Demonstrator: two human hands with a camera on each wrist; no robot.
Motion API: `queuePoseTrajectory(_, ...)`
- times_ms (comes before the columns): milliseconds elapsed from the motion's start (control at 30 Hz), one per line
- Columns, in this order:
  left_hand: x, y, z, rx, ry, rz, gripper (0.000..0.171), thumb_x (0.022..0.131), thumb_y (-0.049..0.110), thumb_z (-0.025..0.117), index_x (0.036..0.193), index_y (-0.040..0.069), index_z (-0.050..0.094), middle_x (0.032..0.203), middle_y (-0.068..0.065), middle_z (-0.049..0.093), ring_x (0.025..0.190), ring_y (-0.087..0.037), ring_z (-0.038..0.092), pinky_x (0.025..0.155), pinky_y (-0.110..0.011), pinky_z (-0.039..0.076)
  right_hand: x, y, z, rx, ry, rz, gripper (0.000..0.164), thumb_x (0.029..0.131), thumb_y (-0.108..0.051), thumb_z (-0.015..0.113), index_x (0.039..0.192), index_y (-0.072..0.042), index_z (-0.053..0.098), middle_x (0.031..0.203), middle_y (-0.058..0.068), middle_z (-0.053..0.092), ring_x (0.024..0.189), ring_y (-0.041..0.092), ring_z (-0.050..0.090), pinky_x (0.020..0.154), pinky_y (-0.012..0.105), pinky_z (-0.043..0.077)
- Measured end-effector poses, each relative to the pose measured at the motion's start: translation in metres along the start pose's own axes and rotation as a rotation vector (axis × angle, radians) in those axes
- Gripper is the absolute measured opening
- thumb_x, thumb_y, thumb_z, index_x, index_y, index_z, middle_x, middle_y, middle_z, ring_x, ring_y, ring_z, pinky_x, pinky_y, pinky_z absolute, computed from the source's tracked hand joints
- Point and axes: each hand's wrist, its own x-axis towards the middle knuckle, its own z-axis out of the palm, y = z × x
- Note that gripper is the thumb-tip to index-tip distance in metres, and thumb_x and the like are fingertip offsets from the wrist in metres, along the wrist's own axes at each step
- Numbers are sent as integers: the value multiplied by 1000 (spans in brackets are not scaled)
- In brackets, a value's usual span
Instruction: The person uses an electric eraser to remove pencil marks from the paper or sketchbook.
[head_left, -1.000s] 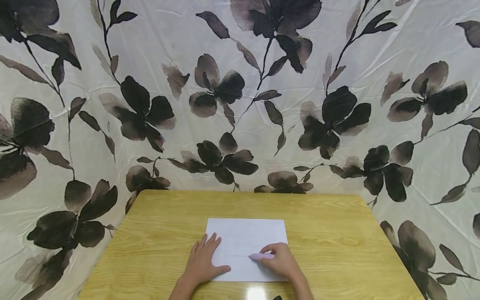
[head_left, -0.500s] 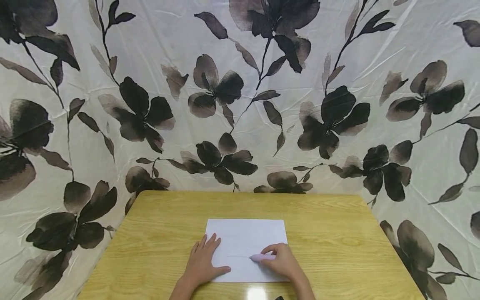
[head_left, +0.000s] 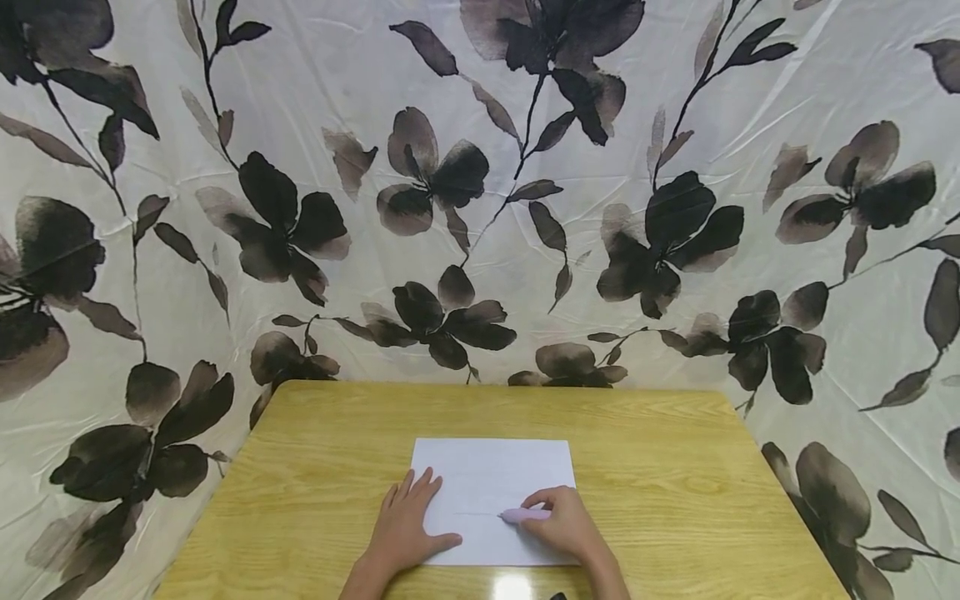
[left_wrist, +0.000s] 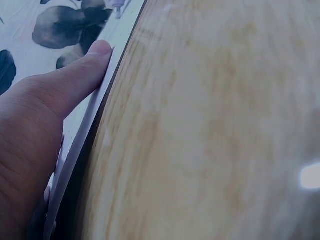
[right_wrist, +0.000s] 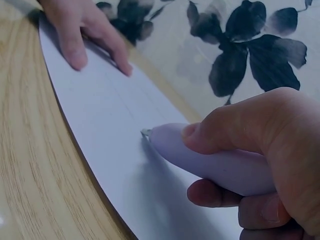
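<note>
A white sheet of paper [head_left: 491, 467] lies on the wooden table, with a thin faint line across its lower half. My left hand [head_left: 408, 521] rests flat on its left side, fingers spread and thumb stretched inward; in the left wrist view the thumb [left_wrist: 65, 85] lies by the paper's near edge. In my right hand [head_left: 562, 521] I grip a lavender utility knife [head_left: 523, 515] with a thick, tapered body. Its short metal tip [right_wrist: 146, 133] is at the paper, at the right end of the line. The palm side of my left hand is hidden.
The wooden table [head_left: 315, 467] extends around the paper on all sides. A floral cloth [head_left: 480, 208] hangs behind and beside it. A small dark object [head_left: 558, 596] shows at the bottom frame edge, too cut off to identify. Light glares off the table near the paper's front edge.
The knife tip and my right hand have shifted very slightly to the right since the first frame. My left hand and the paper have stayed in place.
</note>
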Motion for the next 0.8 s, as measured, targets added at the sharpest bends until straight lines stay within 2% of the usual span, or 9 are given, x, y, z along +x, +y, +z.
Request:
queuePoseTrajectory(200, 2, 0, -1, 12, 4, 9, 102, 68, 80, 63, 142, 11, 50, 153, -11, 37, 142, -40, 21, 110, -63, 16, 6, -1, 6, -12, -13, -48, 11, 73, -20, 80, 83, -18, 78, 80, -11, 69, 66, 5, 55, 57, 23, 47)
queuePoseTrajectory(367, 2, -1, 0, 17, 2, 8, 102, 68, 79, 63, 142, 11, 50, 153, -10, 37, 143, -40, 21, 110, -63, 16, 2, -2, 4, -3, -3, -16, 12, 71, -17, 80, 82, -17, 77, 80, -9, 69, 67, 7, 54, 57, 24, 47)
queuePoseTrajectory(533, 1, 0, -2, 12, -1, 4, 101, 68, 78, 64, 141, 10, 51, 152, -11, 37, 142, -41, 22, 110, -64, 16, 5, -5, 7, -3, -4, -35, 8, 75, -22, 81, 82, -19, 77, 78, -11, 68, 62, 6, 53, 54, 23, 46)
queuePoseTrajectory(800, 0, 0, -2, 12, 4, 6, 101, 68, 78, 64, 141, 11, 51, 152, -10, 38, 142, -40, 22, 110, -63, 17, 3, -3, 6, -3, -2, -10, 13, 71, -16, 81, 83, -15, 77, 83, -7, 70, 73, 8, 56, 63, 25, 48)
